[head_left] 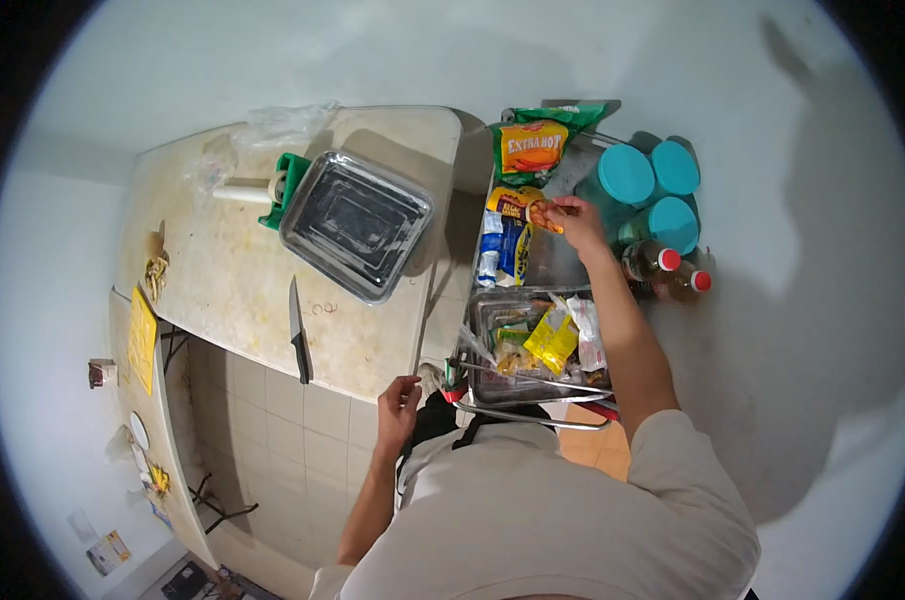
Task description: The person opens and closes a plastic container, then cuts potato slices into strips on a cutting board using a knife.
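Note:
My right hand (579, 222) reaches over the metal cart, its fingers closed on the end of a yellow and brown packet (511, 203). Just below that packet lies a blue and white packet (514, 248), and above it a green "EXTRA HOT" bag (533, 148). Near the table's front corner, my left hand (400, 408) is loosely curled with nothing visible in it. A metal tray (480, 388) on the cart, nearer to me, holds a yellow packet (553, 337) and several plastic-wrapped items.
Teal-lidded containers (626, 174) and red-capped bottles (653, 259) stand at the cart's right. On the cream table (213, 270) are an empty steel tray (361, 222), a knife (298, 332), a green holder (289, 188) with a roll, and clear plastic. A yellow board (143, 340) lies farther left.

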### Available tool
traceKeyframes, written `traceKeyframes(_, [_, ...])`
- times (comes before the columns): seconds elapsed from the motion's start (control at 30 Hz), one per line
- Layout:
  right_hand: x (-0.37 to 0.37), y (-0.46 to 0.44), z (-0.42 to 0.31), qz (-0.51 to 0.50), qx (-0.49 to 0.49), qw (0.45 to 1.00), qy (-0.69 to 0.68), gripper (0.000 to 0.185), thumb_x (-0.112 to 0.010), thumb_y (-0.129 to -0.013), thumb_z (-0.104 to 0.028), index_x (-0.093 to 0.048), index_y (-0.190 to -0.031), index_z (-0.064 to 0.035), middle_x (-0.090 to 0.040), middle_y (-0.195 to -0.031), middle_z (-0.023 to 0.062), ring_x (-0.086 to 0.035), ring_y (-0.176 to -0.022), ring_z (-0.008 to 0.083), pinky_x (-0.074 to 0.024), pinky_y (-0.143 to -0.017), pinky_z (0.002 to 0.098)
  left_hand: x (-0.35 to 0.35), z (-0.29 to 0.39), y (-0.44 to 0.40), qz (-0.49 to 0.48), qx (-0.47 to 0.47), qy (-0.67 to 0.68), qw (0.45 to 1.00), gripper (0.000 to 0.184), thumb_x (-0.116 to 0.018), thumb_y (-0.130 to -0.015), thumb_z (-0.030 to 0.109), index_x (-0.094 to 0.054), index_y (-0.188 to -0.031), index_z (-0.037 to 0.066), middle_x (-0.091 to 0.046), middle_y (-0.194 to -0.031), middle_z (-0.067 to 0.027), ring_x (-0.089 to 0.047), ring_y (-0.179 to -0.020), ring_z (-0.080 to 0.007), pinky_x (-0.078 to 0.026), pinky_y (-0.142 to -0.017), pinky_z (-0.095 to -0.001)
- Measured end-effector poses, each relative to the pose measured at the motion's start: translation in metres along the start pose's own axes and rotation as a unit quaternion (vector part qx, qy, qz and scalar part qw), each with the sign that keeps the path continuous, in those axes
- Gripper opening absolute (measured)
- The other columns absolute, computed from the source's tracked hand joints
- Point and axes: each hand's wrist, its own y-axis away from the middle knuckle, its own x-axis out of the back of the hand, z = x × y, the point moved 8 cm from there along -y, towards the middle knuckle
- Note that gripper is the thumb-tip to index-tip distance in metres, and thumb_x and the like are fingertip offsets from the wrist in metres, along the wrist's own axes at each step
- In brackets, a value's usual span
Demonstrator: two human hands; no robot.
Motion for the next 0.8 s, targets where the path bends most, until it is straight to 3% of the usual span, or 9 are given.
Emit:
traceKeyframes(0.43, [0.002,0.008,0.013,-0.015,-0.004,0.999,0.034,0.027,-0.079,-0.083,-0.003,-0.067,-0.107,0.0011,-0.071,-0.097,0.0068,-0.065,-0.091,0.013,-0.0509,-0.081,0.0261,-0.003,0.004,-0.007,-0.006,-0.006,-0.031,0.999,0.019,-0.064,-0.094,0.01,-0.068,-0.11,0.001,-0.067,-0.081,-0.0058,-0.058,-0.072,-0.0104,-0.05,-0.067,-0.028])
traceKeyframes(0.53, [0.001,0.006,0.017,-0.031,0.009,0.999,0.042,0.035,-0.08,-0.083,-0.008,-0.065,-0.113,-0.0002,-0.07,-0.1,0.0075,-0.065,-0.091,0.0129,-0.0506,-0.08,0.0265,-0.005,0.005,-0.007,-0.006,-0.012,-0.018,1.0,0.019,-0.064,-0.094,0.01,-0.068,-0.109,0.001,-0.067,-0.081,-0.0059,-0.058,-0.071,-0.0104,-0.05,-0.067,-0.028])
traceKeyframes(0.63, [0.01,0.009,0.017,0.024,0.015,0.995,0.095,0.05,-0.082,-0.083,-0.024,-0.063,-0.122,0.001,-0.069,-0.109,0.0151,-0.066,-0.098,0.0247,-0.0534,-0.083,0.037,-0.005,0.008,-0.007,-0.012,-0.023,-0.029,0.999,0.019,-0.064,-0.093,0.01,-0.068,-0.109,0.001,-0.067,-0.081,-0.0054,-0.058,-0.071,-0.0101,-0.05,-0.067,-0.0279])
traceKeyframes(0.8, [0.011,0.01,-0.015,0.075,0.146,0.963,0.213,0.052,-0.077,-0.086,-0.028,-0.059,-0.126,-0.001,-0.066,-0.116,0.0202,-0.064,-0.107,0.0364,-0.0516,-0.092,0.0436,-0.004,0.006,-0.008,-0.013,-0.011,-0.034,0.999,0.018,-0.064,-0.093,0.009,-0.068,-0.109,0.001,-0.066,-0.08,-0.005,-0.057,-0.07,-0.0099,-0.05,-0.066,-0.0277])
